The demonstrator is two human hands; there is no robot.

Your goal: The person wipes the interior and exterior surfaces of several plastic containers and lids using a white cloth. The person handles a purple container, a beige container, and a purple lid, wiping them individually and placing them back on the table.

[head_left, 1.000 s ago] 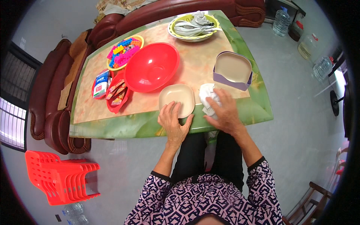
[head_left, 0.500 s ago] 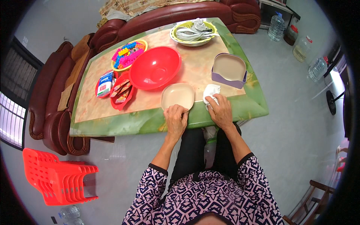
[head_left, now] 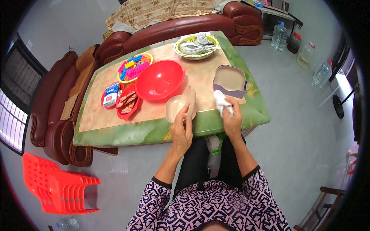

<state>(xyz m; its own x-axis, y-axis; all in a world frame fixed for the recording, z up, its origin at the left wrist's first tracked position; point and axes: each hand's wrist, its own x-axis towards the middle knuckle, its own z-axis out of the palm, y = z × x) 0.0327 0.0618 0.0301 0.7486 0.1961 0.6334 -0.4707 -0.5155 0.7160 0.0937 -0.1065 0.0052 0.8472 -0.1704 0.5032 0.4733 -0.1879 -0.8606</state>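
My left hand [head_left: 182, 130] grips the near rim of a beige bowl [head_left: 178, 104] and holds it tilted up on its edge at the front of the green-rimmed table [head_left: 154, 129]. A second beige dish shows just behind it. My right hand [head_left: 232, 120] is closed on a crumpled white cloth [head_left: 222, 102], to the right of the bowl near the table's front edge. Just beyond the cloth stands a purple square dish [head_left: 230, 79] with a beige inside.
A large red bowl [head_left: 160, 79] sits mid-table. To its left are a red tray of snacks [head_left: 126, 103], a small packet [head_left: 111, 94] and a plate of coloured blocks [head_left: 133, 66]. A yellow-green dish with spoons [head_left: 196, 45] stands at the far end. Dark red sofas, stacked red stools [head_left: 54, 184] and water jugs [head_left: 279, 36] surround the table.
My left hand has lifted the beige bowl from flat onto its edge. My right hand with the white cloth has shifted slightly toward the front edge.
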